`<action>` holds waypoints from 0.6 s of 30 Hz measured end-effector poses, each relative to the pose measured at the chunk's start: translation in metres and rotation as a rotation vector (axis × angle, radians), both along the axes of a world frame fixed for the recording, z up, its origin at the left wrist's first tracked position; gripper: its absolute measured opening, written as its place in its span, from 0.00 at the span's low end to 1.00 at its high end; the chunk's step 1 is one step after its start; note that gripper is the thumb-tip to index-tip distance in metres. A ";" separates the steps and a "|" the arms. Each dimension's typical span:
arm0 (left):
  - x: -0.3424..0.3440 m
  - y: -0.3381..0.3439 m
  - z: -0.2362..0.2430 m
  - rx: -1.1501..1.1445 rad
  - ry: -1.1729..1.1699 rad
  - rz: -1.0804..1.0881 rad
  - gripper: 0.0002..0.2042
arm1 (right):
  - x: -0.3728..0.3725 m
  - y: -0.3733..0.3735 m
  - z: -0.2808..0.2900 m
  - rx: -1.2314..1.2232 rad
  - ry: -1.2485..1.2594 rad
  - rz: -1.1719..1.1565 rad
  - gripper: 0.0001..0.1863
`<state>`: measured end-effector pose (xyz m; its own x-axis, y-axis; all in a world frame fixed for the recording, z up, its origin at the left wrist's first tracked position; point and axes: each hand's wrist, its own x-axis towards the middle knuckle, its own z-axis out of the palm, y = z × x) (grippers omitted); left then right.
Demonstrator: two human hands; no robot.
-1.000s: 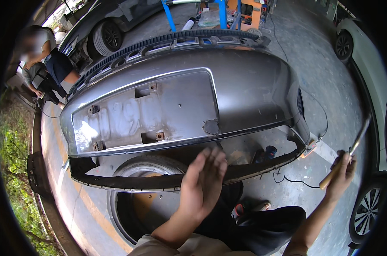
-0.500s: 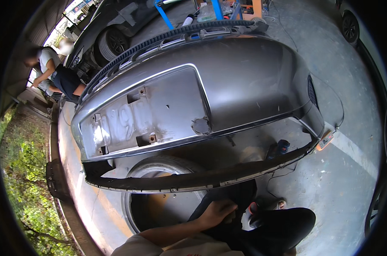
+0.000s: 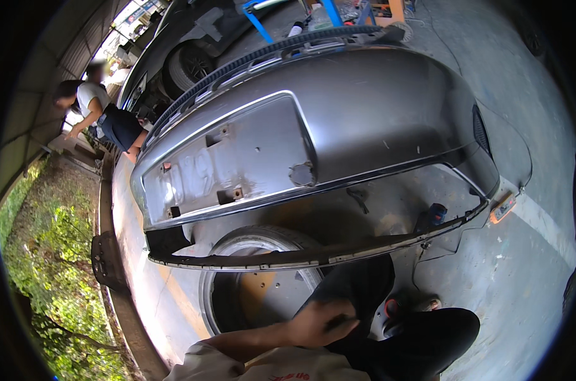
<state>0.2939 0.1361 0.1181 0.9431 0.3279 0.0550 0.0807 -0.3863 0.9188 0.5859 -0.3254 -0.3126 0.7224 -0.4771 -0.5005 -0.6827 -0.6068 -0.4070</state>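
A large dark grey car bumper (image 3: 383, 108) lies across the view in front of me, its recessed plate panel (image 3: 243, 165) scuffed and pale in patches. A round dark patch (image 3: 302, 174) sits at that panel's lower corner. My left hand (image 3: 323, 322) is over my thigh, just below the bumper's near edge and apart from it. Its fingers are curled in, with a dark spot between thumb and fingers; what it holds, if anything, I cannot make out. My right hand does not show. A tyre (image 3: 260, 236) lies on the floor, partly under the bumper.
Beyond the bumper stand a dark car (image 3: 205, 32) and a blue frame (image 3: 256, 22). Two people (image 3: 97, 105) are at the far left. On the floor are a blue-and-black object (image 3: 435, 214), an orange device (image 3: 503, 208) and a cable (image 3: 417, 273). Greenery (image 3: 66, 254) borders the left kerb.
The whole view has shifted, so the bumper and tyre sit further right in the picture. My left hand stays curled over my thigh, turned slightly.
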 end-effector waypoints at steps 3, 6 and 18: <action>-0.047 0.056 0.063 0.872 -0.340 0.188 0.16 | 0.012 -0.018 0.022 0.083 -0.184 -0.024 0.21; -0.103 0.112 0.076 1.154 -0.130 0.651 0.14 | 0.066 -0.034 0.056 0.486 -0.579 -0.047 0.22; -0.146 0.149 0.072 1.207 0.223 0.860 0.23 | -0.125 0.353 0.449 1.160 -0.772 0.947 0.06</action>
<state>0.1477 0.2852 0.1906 0.5163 0.6352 0.5745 0.7630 -0.6457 0.0282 0.4611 0.0277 0.1363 0.7452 0.5782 0.3321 0.2794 0.1814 -0.9429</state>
